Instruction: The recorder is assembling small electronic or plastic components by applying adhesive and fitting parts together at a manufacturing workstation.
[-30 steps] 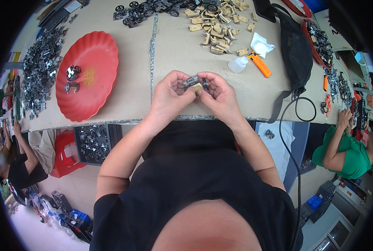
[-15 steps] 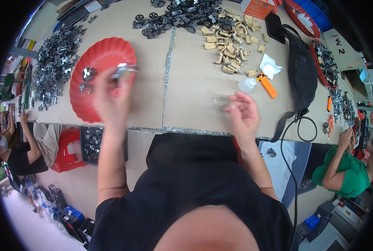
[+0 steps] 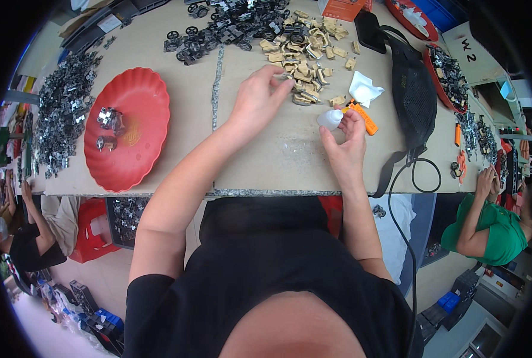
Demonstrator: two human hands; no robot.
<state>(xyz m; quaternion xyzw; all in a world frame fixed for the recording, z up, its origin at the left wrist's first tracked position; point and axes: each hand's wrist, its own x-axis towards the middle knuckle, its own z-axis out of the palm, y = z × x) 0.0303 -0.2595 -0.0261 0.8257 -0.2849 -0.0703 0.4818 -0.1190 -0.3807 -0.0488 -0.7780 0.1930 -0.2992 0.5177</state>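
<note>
Head view: right fingers (image 3: pixel 354 124) snug on a translucent white bottle (image 3: pixel 330 120), left fingers (image 3: pixel 269 71) apart at tan pieces (image 3: pixel 303 76), grip unclear.

The person wears a plain black T-shirt (image 3: pixel 260 262) with short, loose sleeves (image 3: pixel 149 304) and a wide, rounded neckline (image 3: pixel 249 313). Black cloth (image 3: pixel 263 218) covers the lap; its kind is unclear. Left hand (image 3: pixel 255 101) and right hand (image 3: pixel 345 149) are bare, as are both slim forearms (image 3: pixel 188 176), smooth and tapering toward the wrists.
</note>
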